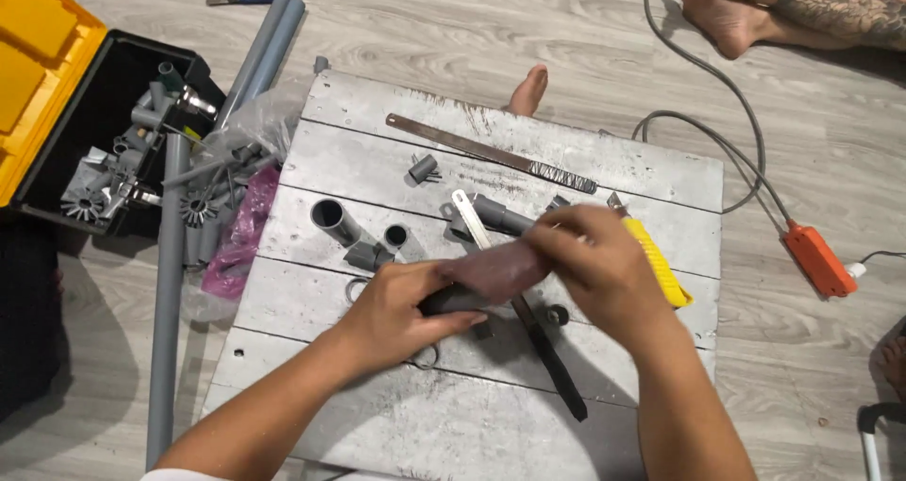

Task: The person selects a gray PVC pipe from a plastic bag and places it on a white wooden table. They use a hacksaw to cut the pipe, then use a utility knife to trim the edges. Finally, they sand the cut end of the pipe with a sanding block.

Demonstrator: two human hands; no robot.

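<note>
My left hand [401,313] grips a short grey pipe piece [448,299] over a whitewashed plank board [491,415]. My right hand [595,269] presses a brownish sheet of sandpaper [495,269] around that pipe's end. Just behind the hands lie another grey pipe [500,217], a white strip [469,219] and a yellow-handled knife [661,264]. A black flat bar [552,358] runs out from under my hands toward the near edge.
A hacksaw blade [491,152], grey pipe stubs [332,221] and small fittings [424,168] lie on the board. Left: a black and yellow toolbox [94,113], long grey pipes [168,302], a bag of fittings [236,226]. Right: an orange plug block [819,259] with cable. Another person's feet [727,9] at top right.
</note>
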